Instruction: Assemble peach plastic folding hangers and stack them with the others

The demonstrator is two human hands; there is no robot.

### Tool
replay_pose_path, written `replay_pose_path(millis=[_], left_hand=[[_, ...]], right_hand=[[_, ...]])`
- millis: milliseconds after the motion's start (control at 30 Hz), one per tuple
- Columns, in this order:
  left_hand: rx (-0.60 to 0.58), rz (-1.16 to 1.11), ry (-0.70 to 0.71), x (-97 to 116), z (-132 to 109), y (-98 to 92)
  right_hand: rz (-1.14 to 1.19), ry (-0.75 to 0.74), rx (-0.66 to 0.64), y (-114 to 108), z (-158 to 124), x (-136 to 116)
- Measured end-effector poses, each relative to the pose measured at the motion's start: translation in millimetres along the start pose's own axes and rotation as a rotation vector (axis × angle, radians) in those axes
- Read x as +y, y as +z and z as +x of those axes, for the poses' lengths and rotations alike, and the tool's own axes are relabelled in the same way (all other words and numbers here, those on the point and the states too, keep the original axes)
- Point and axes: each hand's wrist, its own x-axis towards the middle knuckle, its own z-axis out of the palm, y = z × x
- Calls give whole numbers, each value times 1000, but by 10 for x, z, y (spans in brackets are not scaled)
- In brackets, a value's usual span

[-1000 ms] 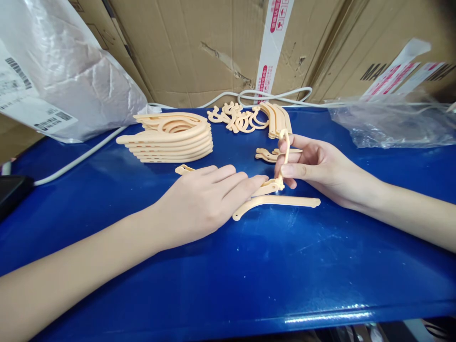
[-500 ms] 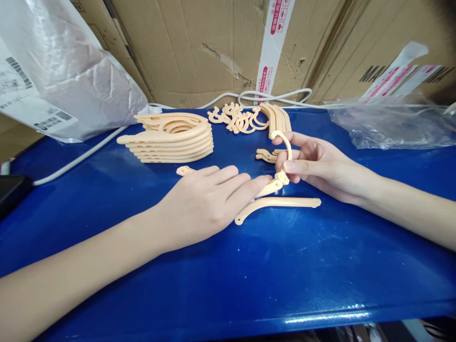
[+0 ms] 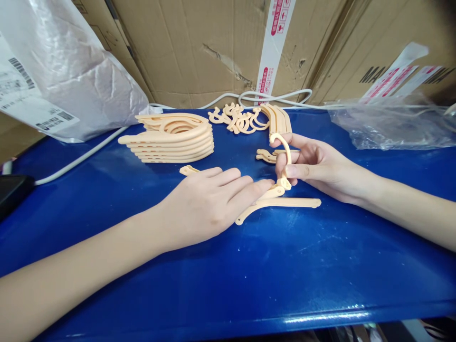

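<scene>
My right hand pinches a peach plastic hanger hook upright, its curl at the top and its knobbed base low down. That base meets the end of a hanger arm; whether the two are joined I cannot tell. My left hand lies palm down with its fingers closed over this arm, hiding most of it; its other end pokes out beyond the knuckles. Just in front lies a second hanger arm, loose on the blue table. Behind my right fingers are more arm pieces, partly covered.
Folded hangers are stacked at the back left. Loose hooks lie in a heap beside more arms. A clear plastic bag, a white cable, a wrapped parcel and cardboard boxes border the table.
The left hand and its hanger arm have shifted slightly right. The hook's base now sits closer over the arm's end, and the hook has moved a little down and right.
</scene>
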Motion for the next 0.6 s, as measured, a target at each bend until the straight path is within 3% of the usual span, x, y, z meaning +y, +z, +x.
replay_pose_path(millis=[600], left_hand=[[13, 4, 13, -2, -6, 13]], right_hand=[[-32, -13, 22, -21, -9, 21]])
